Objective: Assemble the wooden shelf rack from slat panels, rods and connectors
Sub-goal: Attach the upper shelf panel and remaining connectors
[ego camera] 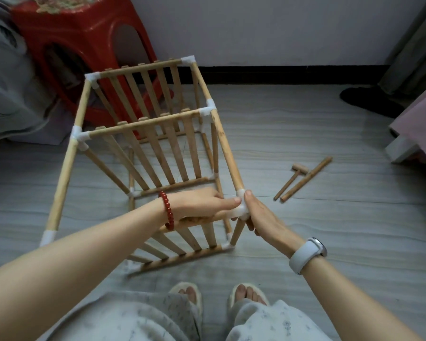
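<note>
A half-built wooden rack (155, 153) is lying on its side on the grey floor (305, 134) at frame centre. Both hands are meeting at its near white corner connector (241, 210): the left hand (202, 205) is gripping the rail there, and the right hand (261, 217) is pinching the connector. A small wooden mallet (292, 179) and loose rod (306, 179) are lying to the right.

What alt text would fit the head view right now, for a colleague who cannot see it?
Both hands meet at a white corner connector on the near side of a wooden slat rack lying on the floor: the left hand holds the rail beside it, the right hand grips the connector and the rod below. A small wooden mallet and a spare rod lie to the right.
</note>
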`<state>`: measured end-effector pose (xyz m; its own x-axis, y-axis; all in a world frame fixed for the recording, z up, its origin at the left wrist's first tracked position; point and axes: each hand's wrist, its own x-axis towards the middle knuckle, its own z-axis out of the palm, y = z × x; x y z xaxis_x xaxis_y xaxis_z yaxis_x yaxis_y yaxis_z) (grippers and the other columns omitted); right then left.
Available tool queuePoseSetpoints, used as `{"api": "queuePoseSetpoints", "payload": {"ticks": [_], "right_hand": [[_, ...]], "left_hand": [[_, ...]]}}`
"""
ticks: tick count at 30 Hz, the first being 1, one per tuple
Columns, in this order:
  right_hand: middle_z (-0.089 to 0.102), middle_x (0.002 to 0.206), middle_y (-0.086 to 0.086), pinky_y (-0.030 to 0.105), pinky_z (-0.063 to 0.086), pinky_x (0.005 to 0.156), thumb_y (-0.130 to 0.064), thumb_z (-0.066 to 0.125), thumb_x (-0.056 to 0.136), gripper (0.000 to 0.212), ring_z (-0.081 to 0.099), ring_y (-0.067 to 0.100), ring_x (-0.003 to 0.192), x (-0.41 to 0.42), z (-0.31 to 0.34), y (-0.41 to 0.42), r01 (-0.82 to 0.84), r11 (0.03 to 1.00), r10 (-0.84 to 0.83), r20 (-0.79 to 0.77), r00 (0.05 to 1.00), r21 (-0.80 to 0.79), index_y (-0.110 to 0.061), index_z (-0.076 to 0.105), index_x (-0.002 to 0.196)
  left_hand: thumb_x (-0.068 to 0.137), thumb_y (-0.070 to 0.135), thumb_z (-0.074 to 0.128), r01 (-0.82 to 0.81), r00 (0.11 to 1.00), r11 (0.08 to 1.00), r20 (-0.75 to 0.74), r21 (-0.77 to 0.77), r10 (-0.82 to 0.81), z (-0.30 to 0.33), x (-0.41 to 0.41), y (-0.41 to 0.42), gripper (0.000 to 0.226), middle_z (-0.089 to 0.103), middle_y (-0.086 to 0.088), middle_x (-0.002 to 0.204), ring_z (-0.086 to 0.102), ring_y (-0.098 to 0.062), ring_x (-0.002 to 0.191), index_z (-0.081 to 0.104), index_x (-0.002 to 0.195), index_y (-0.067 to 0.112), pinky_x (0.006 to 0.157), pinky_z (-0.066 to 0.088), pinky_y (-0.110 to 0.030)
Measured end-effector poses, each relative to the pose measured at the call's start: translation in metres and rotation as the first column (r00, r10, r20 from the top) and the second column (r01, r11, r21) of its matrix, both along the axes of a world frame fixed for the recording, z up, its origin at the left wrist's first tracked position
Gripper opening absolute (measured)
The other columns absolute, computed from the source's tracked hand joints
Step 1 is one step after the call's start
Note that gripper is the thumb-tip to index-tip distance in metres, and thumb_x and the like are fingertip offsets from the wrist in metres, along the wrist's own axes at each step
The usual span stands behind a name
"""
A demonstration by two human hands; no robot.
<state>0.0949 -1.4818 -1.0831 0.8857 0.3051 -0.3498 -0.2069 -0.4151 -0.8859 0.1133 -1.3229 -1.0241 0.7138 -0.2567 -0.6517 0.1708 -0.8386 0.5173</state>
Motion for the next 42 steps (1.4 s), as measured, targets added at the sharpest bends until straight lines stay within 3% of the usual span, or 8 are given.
{"api": "queuePoseSetpoints", "payload": {"ticks": [5,10,14,22,28,31,36,42], "right_hand": [[0.062,0.087,-0.003,0.026,0.04,0.068,-0.041,0.016,0.102,0.048,0.055,0.009,0.078,0.018,-0.001,-0.001,0.21,0.977,-0.205,0.118,0.972,-0.028,-0.023,0.058,0.089],[0.055,0.06,0.007,0.025,0.04,0.05,-0.039,0.02,0.103,0.041,0.047,0.017,0.05,0.031,0.014,0.027,0.349,0.858,-0.243,-0.3,0.923,0.378,-0.014,0.052,0.097],[0.042,0.047,-0.002,0.018,0.035,0.039,-0.034,0.023,0.104,0.039,0.036,0.009,0.039,0.033,0.013,0.04,0.321,0.86,-0.221,-0.278,0.935,0.396,-0.011,0.051,0.09],[0.042,0.056,-0.003,0.02,0.037,0.044,-0.033,0.025,0.102,0.034,0.039,0.009,0.045,0.042,0.003,0.05,0.312,0.919,-0.273,-0.183,0.945,0.241,-0.016,0.049,0.086],[0.05,0.1,0.005,0.033,0.04,0.064,-0.028,0.027,0.101,0.029,0.051,0.02,0.077,0.03,0.008,0.05,0.167,0.97,-0.107,0.309,0.945,-0.175,-0.013,0.041,0.122],[0.055,0.097,0.003,0.029,0.04,0.058,-0.025,0.034,0.099,0.037,0.053,0.015,0.074,0.018,0.004,0.045,0.145,0.984,-0.119,0.221,0.968,-0.106,-0.017,0.034,0.135],[0.048,0.071,0.002,0.026,0.041,0.057,-0.033,0.039,0.099,0.027,0.047,0.016,0.063,0.021,0.005,0.05,0.331,0.935,-0.337,0.031,0.941,0.131,-0.012,0.055,0.094],[0.056,0.072,0.007,0.027,0.04,0.054,-0.03,0.033,0.101,0.032,0.055,0.015,0.064,0.031,-0.001,0.049,0.312,0.95,-0.302,0.194,0.934,-0.022,-0.01,0.055,0.088]], "left_hand": [[0.083,0.07,0.037,0.252,0.768,0.862,0.451,0.439,-0.454,-0.017,-0.037,0.036,0.056,0.058,0.011,0.094,0.056,-0.007,0.076,0.046,0.117,0.026,0.059,0.044,-0.02],[0.073,0.075,0.002,0.095,0.641,0.788,0.568,0.609,-0.516,-0.038,-0.054,0.048,0.066,0.058,0.009,0.081,0.057,-0.012,0.067,0.04,0.094,0.024,0.055,0.04,-0.026],[0.079,0.068,0.008,0.083,0.588,0.848,0.661,0.524,-0.466,-0.046,-0.055,0.05,0.071,0.062,0.003,0.078,0.059,-0.018,0.065,0.054,0.094,0.016,0.055,0.04,-0.029],[0.085,0.068,0.02,0.052,0.579,0.856,0.683,0.514,-0.445,-0.057,-0.043,0.049,0.049,0.047,0.006,0.068,0.043,-0.015,0.057,0.035,0.084,0.021,0.053,0.033,-0.029],[0.081,0.073,0.015,0.025,0.562,0.845,0.692,0.534,-0.454,-0.054,-0.049,0.048,0.058,0.052,0.007,0.077,0.045,-0.011,0.063,0.044,0.087,0.023,0.053,0.032,-0.025],[0.081,0.071,0.013,-0.021,0.544,0.872,0.737,0.49,-0.401,-0.053,-0.063,0.059,0.061,0.053,0.007,0.082,0.046,-0.009,0.068,0.05,0.092,0.023,0.056,0.034,-0.022],[0.087,0.067,0.013,-0.034,0.57,0.841,0.702,0.54,-0.428,-0.054,-0.065,0.066,0.058,0.057,0.006,0.09,0.053,-0.014,0.063,0.047,0.102,0.024,0.054,0.04,-0.027],[0.089,0.066,0.021,-0.097,0.542,0.817,0.719,0.568,-0.435,-0.059,-0.057,0.059,0.051,0.043,0.005,0.078,0.039,-0.016,0.053,0.044,0.097,0.022,0.049,0.026,-0.028]]}}
